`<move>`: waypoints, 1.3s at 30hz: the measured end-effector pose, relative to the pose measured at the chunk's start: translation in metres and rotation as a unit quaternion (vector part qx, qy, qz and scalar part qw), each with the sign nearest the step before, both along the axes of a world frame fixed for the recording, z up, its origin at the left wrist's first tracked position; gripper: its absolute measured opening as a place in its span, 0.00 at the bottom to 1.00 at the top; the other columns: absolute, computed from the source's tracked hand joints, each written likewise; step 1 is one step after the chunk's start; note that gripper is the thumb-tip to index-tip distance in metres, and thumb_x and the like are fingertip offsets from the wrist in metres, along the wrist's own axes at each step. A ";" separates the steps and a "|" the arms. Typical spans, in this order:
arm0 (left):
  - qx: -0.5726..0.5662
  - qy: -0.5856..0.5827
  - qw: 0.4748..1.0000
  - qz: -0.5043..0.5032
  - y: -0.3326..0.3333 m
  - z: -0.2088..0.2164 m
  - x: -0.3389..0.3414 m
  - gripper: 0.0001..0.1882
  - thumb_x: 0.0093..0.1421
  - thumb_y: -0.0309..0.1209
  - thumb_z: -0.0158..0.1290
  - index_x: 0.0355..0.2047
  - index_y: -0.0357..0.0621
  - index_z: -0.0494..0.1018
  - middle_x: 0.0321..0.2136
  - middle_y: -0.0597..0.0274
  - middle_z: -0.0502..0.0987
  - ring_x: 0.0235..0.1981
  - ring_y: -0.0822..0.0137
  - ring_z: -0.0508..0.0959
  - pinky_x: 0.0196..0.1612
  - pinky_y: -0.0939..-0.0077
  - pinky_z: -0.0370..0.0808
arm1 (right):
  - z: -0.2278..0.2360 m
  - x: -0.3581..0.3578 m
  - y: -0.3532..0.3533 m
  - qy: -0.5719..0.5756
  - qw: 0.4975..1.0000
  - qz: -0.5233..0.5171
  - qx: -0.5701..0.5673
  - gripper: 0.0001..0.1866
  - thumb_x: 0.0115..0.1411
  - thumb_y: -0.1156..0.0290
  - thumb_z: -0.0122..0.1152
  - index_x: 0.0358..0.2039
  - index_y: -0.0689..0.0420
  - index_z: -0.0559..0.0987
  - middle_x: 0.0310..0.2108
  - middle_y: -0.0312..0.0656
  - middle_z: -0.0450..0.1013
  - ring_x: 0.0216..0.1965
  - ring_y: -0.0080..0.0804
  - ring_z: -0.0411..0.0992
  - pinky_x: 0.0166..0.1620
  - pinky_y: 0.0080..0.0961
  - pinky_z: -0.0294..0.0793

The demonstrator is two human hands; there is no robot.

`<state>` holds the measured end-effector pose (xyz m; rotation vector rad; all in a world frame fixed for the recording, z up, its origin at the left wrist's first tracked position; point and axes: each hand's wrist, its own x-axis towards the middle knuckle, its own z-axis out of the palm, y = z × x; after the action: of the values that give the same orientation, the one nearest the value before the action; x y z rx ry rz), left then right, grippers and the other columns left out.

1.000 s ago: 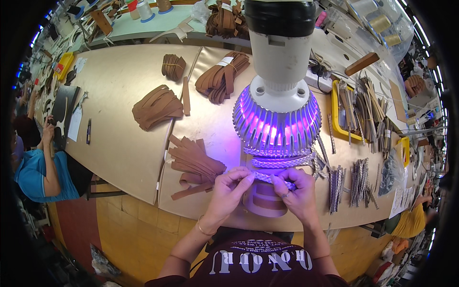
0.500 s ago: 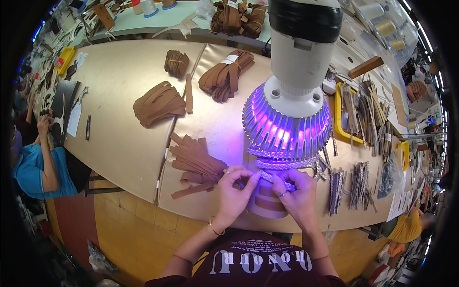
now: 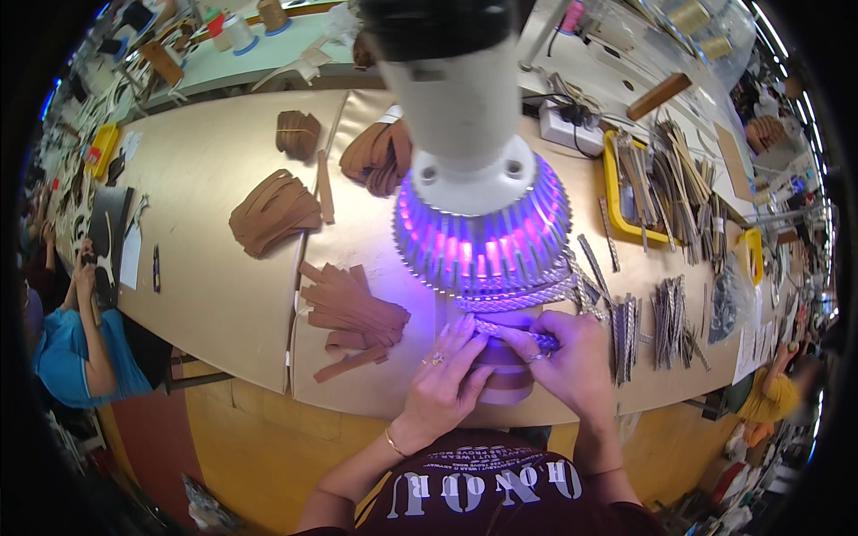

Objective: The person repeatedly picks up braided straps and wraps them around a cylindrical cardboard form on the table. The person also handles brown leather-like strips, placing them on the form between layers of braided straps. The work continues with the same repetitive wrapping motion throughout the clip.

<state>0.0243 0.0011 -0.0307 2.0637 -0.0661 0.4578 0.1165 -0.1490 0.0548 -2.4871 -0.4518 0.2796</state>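
Observation:
My right hand [image 3: 576, 362] pinches a narrow braided strap [image 3: 487, 328] in its thumb and fingers; purple light falls on it. Flat and with its fingers stretched out, my left hand [image 3: 444, 375] touches the strap's left end with its fingertips, thumb held apart. Below the strap, partly hidden by both hands, lies a rounded piece with brown bands [image 3: 509, 380]. More braided straps [image 3: 527, 293] lie just beyond, partly under the ribbed head of a lamp [image 3: 483, 232] that glows purple. A fan of brown strips [image 3: 357, 313] is left of my left hand.
Bundles of brown strips [image 3: 275, 213] lie farther left. Braided pieces [image 3: 626, 339] sit to the right, near a yellow tray [image 3: 617, 192] of strips. A white power strip [image 3: 567, 132] stands behind the lamp. A co-worker in blue [image 3: 80, 357] sits at the far left.
My left hand has gone from pinching the strap's end to lying with its fingers stretched out. My right hand keeps its hold. The view has shifted, so the lamp appears farther left.

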 end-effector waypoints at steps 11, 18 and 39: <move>0.054 0.032 0.998 -0.018 0.001 0.007 -0.001 0.21 0.59 0.29 0.59 0.53 0.39 0.73 0.55 0.39 0.72 0.57 0.45 0.73 0.60 0.57 0.70 | -0.013 0.007 -0.042 0.119 0.990 -0.041 0.056 0.19 0.59 0.59 0.68 0.22 0.64 0.79 0.13 0.40 0.68 0.16 0.22 0.63 0.22 0.26 0.62; 0.091 0.034 0.995 -0.027 0.001 0.008 -0.002 0.21 0.59 0.30 0.60 0.53 0.38 0.73 0.55 0.38 0.72 0.57 0.44 0.73 0.61 0.56 0.69 | -0.027 0.006 -0.045 0.127 0.986 -0.043 0.097 0.19 0.59 0.58 0.68 0.23 0.63 0.80 0.13 0.39 0.68 0.16 0.21 0.62 0.21 0.24 0.61; 0.259 0.135 0.950 -0.110 0.000 0.046 -0.001 0.29 0.62 0.45 0.55 0.62 0.51 0.68 0.63 0.28 0.57 0.64 0.35 0.61 0.65 0.46 0.58 | -0.059 -0.009 -0.059 0.211 0.932 -0.099 0.278 0.14 0.61 0.63 0.66 0.27 0.62 0.80 0.19 0.29 0.70 0.23 0.14 0.63 0.26 0.20 0.62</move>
<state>0.0230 0.0006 0.0152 2.5791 -0.2749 0.0078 0.1075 -0.2079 -0.0041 -1.8297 -0.0762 0.5115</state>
